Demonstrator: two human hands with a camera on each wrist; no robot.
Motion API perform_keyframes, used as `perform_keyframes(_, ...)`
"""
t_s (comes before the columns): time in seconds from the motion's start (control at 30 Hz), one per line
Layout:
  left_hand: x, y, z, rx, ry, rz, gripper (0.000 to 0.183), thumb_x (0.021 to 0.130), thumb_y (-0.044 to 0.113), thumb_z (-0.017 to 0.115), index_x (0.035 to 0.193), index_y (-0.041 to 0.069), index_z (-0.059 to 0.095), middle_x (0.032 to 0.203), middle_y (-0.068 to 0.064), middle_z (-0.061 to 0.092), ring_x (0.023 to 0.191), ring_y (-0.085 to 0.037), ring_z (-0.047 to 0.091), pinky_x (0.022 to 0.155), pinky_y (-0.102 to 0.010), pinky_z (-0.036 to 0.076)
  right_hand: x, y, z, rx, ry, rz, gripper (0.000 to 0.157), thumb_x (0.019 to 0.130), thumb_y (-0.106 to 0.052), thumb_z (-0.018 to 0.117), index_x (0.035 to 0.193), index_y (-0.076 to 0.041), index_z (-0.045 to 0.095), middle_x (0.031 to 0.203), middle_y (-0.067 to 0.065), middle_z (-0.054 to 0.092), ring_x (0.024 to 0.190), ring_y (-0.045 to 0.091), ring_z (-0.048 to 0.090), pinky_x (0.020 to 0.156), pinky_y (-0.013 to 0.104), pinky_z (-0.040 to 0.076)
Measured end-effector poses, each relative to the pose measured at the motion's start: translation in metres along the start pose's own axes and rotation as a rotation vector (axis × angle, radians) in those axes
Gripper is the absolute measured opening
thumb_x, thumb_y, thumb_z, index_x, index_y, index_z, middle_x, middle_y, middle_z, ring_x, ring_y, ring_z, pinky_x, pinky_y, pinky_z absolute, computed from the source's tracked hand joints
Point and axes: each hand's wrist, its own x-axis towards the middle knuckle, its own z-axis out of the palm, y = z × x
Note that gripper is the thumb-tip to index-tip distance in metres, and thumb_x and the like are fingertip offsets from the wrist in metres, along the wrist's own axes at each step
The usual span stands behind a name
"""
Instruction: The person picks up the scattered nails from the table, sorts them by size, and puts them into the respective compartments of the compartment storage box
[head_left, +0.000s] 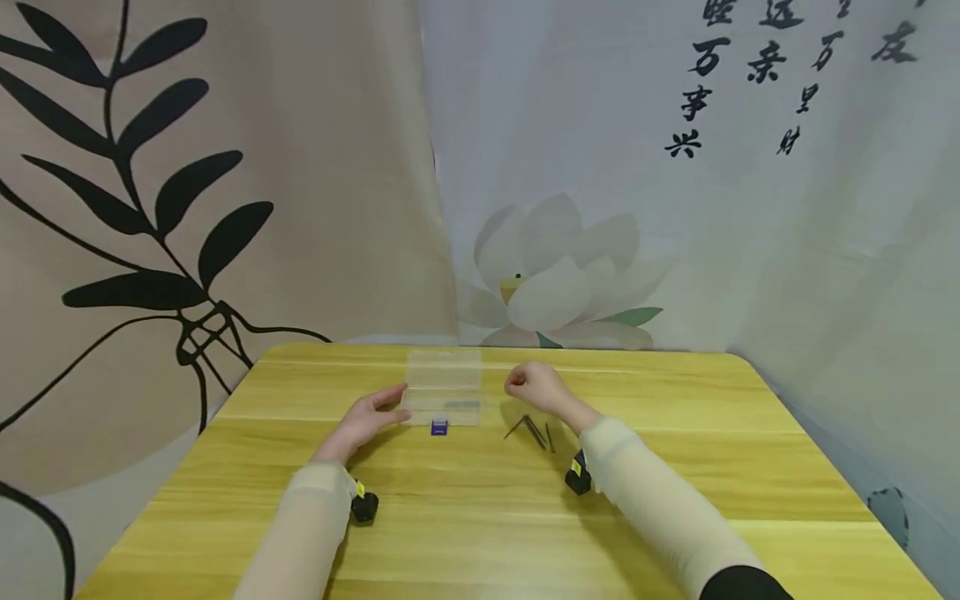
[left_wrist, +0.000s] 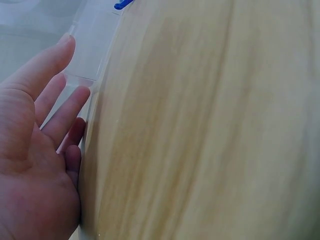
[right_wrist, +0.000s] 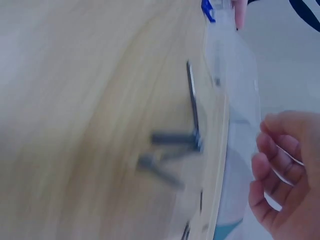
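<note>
A clear plastic box (head_left: pixel 442 408) with a blue latch (head_left: pixel 438 427) lies with its lid (head_left: pixel 442 367) raised at the back of the table. Inside it shows a small dark piece (head_left: pixel 461 404). My left hand (head_left: pixel 371 421) rests at the box's left edge, thumb and fingers extended, as the left wrist view also shows. Right of the box, my right hand (head_left: pixel 542 387) is above the table with loosely curled fingers, and nothing shows between them. Below it lie several dark metal rods (head_left: pixel 535 432), blurred in the right wrist view, one thin rod (right_wrist: pixel 193 95) and thicker short ones.
The wooden table (head_left: pixel 465 533) reaches back to a printed curtain (head_left: pixel 585 167) with a flower, leaves and dark writing. Black wrist cameras (head_left: pixel 364 507) sit on both sleeves. The table's back edge runs just behind the lid.
</note>
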Motion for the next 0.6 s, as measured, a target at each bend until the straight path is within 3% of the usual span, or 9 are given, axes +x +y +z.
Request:
perform_keyframes(0.23, -0.002, -0.001, -0.005, -0.013, -0.01, -0.008, 0.068, 0.091, 0.027, 0.069, 0.15, 0.015, 0.038, 0.152, -0.014, 0.037, 0.14, -0.035, 0.029, 0.112, -0.056, 0.02, -0.032, 0.021, -0.018, 0.058, -0.019, 0.004, 0.009, 0.091, -0.011, 0.066, 0.09, -0.005, 0.074, 0.084, -0.003, 0.068, 0.072, 0.011, 0.058, 0.066, 0.032, 0.05)
perform_keyframes(0.6, -0.001, 0.003, 0.0, -0.042, -0.034, -0.003, 0.068, 0.093, 0.023, 0.068, 0.151, 0.011, 0.035, 0.153, -0.016, 0.034, 0.14, -0.035, 0.028, 0.112, -0.053, 0.023, -0.08, 0.04, -0.013, 0.032, -0.063, 0.031, 0.012, 0.085, -0.011, 0.073, 0.073, -0.014, 0.07, 0.069, -0.009, 0.064, 0.062, 0.008, 0.051, 0.061, 0.027, 0.046)
